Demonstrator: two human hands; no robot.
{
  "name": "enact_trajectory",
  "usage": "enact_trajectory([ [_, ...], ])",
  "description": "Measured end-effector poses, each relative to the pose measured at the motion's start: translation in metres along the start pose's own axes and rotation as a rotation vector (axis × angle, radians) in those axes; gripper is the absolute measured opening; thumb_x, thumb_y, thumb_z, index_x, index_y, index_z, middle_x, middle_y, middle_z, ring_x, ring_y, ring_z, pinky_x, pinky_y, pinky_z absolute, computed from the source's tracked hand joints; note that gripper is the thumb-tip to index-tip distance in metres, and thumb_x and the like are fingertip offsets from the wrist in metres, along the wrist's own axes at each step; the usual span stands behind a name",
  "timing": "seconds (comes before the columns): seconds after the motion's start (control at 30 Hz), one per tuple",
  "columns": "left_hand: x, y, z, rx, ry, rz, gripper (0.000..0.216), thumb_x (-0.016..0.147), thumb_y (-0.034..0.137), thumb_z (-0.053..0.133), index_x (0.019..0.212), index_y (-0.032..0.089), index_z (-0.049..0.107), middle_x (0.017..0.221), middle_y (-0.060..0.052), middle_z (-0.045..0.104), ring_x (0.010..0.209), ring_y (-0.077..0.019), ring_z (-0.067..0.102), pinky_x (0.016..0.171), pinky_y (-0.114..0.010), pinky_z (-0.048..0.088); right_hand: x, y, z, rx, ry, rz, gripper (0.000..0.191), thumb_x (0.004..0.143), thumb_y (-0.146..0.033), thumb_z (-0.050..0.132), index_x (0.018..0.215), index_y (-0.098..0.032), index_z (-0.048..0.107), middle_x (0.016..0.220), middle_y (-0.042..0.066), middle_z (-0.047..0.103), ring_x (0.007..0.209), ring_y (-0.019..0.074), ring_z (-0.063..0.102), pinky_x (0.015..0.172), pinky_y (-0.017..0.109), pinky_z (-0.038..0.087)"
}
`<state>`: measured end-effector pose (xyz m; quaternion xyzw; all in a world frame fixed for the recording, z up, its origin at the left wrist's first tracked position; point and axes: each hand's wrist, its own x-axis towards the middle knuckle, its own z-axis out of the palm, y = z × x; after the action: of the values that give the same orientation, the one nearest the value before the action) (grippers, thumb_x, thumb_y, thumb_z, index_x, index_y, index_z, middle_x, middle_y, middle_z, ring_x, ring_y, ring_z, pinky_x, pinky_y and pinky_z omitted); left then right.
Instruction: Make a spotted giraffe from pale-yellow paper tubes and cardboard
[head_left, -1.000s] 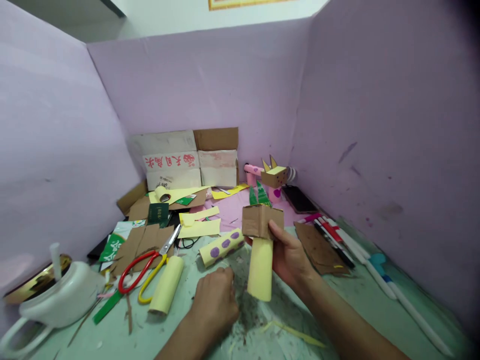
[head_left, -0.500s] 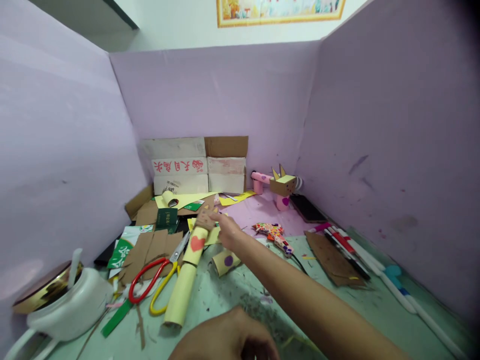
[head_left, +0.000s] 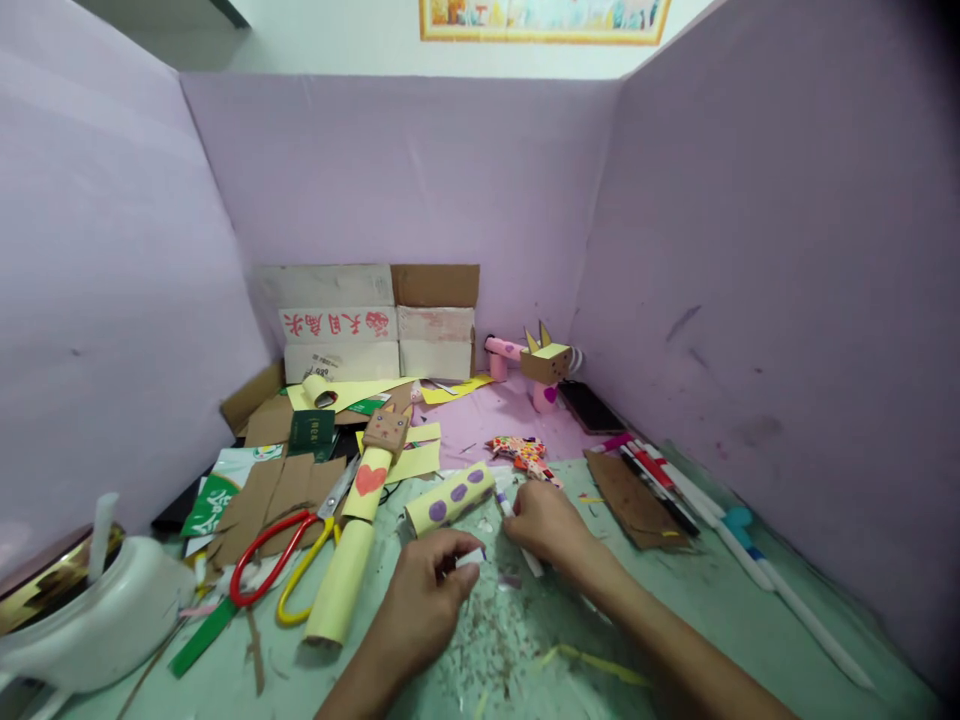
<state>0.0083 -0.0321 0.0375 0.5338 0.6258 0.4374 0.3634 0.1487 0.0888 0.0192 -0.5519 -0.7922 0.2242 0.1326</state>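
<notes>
My left hand (head_left: 431, 585) is closed, pinching a small white piece with a purple end (head_left: 471, 557), perhaps a marker cap. My right hand (head_left: 546, 522) curls its fingers on a slim white marker (head_left: 531, 562) at the table surface. Just beyond both hands lies a pale yellow paper tube with purple spots (head_left: 459, 492). To the left, a longer yellow tube (head_left: 341, 585) runs up to a section with a red heart and a cardboard cat head (head_left: 386, 430) with a drawn face.
Red-and-yellow-handled scissors (head_left: 300, 540) lie left beside cardboard scraps (head_left: 277, 490). A white pot-like vessel (head_left: 127, 610) stands front left. A patterned glue gun (head_left: 521, 455), a pink figure (head_left: 546, 362), a phone (head_left: 591, 407) and several markers (head_left: 660, 480) sit right and back. Purple panels surround the table.
My right hand has come back from the cat head toward me and is now on the marker. My left hand has moved forward, showing the white piece. The view has shifted slightly.
</notes>
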Motion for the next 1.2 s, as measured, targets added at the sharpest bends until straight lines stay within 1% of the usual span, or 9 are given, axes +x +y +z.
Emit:
enact_trajectory([
  [0.13,0.003,-0.003,0.001,-0.083,0.023,0.008,0.025,0.073,0.034,0.058,0.082,0.014,0.070,0.063,-0.001,0.061,0.055,-0.0147,0.051,0.055,-0.026,0.042,-0.026,0.013,-0.016,0.049,-0.050,-0.119,0.019,0.082,-0.022,0.055,0.080,-0.016,0.073,0.074,0.009,0.074,0.072,0.0240,0.067,0.060,0.029,0.041],
  [0.23,0.004,-0.004,0.003,-0.122,-0.005,0.008,0.028,0.075,0.037,0.057,0.082,0.014,0.071,0.053,0.003,0.051,0.047,-0.0111,0.042,0.049,-0.024,0.037,-0.054,0.027,-0.027,0.221,-0.024,-0.428,0.029,0.092,-0.031,0.047,0.104,-0.024,0.072,0.085,0.006,0.073,0.078,0.0217,0.067,0.068,0.029,0.045],
  [0.3,0.004,-0.005,0.004,-0.131,-0.011,0.010,0.029,0.075,0.038,0.058,0.082,0.014,0.072,0.052,0.003,0.050,0.047,-0.0108,0.042,0.049,-0.024,0.036,-0.068,0.033,-0.029,0.200,0.029,-0.520,0.030,0.093,-0.031,0.046,0.107,-0.025,0.072,0.080,0.007,0.071,0.070,0.0208,0.065,0.062,0.029,0.044],
  [0.43,0.003,-0.005,0.004,-0.157,-0.012,0.005,0.026,0.072,0.034,0.062,0.083,0.013,0.073,0.051,0.003,0.053,0.047,-0.0109,0.043,0.049,-0.024,0.037,-0.078,0.039,-0.029,0.077,0.104,-0.542,0.031,0.093,-0.030,0.046,0.108,-0.025,0.072,0.075,0.006,0.068,0.061,0.0186,0.062,0.055,0.028,0.039],
  [0.6,0.006,-0.007,0.003,-0.224,-0.014,-0.038,0.029,0.066,0.039,0.070,0.078,0.013,0.072,0.050,0.004,0.053,0.045,-0.0092,0.044,0.046,-0.022,0.036,-0.079,0.041,-0.032,0.112,0.151,-0.548,0.029,0.093,-0.029,0.046,0.107,-0.024,0.071,0.077,0.005,0.069,0.062,0.0179,0.061,0.056,0.028,0.038],
  [0.83,0.009,-0.013,0.012,-0.470,-0.066,-0.234,0.056,0.056,0.068,0.073,0.071,0.018,0.051,0.052,0.002,0.061,0.038,-0.0096,0.051,0.035,-0.018,0.039,-0.084,0.026,-0.022,0.523,0.077,-0.424,0.025,0.094,-0.031,0.047,0.096,-0.020,0.069,0.085,0.005,0.071,0.077,0.0176,0.064,0.070,0.027,0.046],
  [1.07,0.001,-0.008,0.026,-0.458,-0.284,-0.209,0.060,0.055,0.070,0.074,0.069,0.014,0.060,0.050,-0.001,0.060,0.040,-0.0122,0.054,0.039,-0.022,0.043,-0.079,-0.005,0.009,0.887,-0.103,-0.382,0.028,0.093,-0.035,0.046,0.091,-0.015,0.066,0.067,0.000,0.060,0.058,0.0133,0.054,0.057,0.024,0.044],
  [1.13,0.002,-0.007,0.022,-0.479,-0.208,-0.174,0.054,0.052,0.062,0.080,0.061,0.012,0.062,0.050,-0.001,0.058,0.043,-0.0099,0.051,0.042,-0.021,0.042,-0.077,-0.006,0.010,0.907,-0.102,-0.402,0.027,0.092,-0.035,0.048,0.092,-0.015,0.066,0.070,0.001,0.061,0.060,0.0134,0.054,0.058,0.024,0.044],
  [1.2,0.004,-0.006,0.017,-0.571,-0.039,-0.177,0.047,0.048,0.052,0.086,0.058,0.012,0.064,0.047,0.003,0.052,0.043,-0.0059,0.043,0.040,-0.017,0.036,-0.076,-0.002,0.007,0.870,-0.054,-0.422,0.026,0.092,-0.034,0.049,0.092,-0.016,0.068,0.072,0.002,0.063,0.064,0.0143,0.057,0.060,0.024,0.045],
])
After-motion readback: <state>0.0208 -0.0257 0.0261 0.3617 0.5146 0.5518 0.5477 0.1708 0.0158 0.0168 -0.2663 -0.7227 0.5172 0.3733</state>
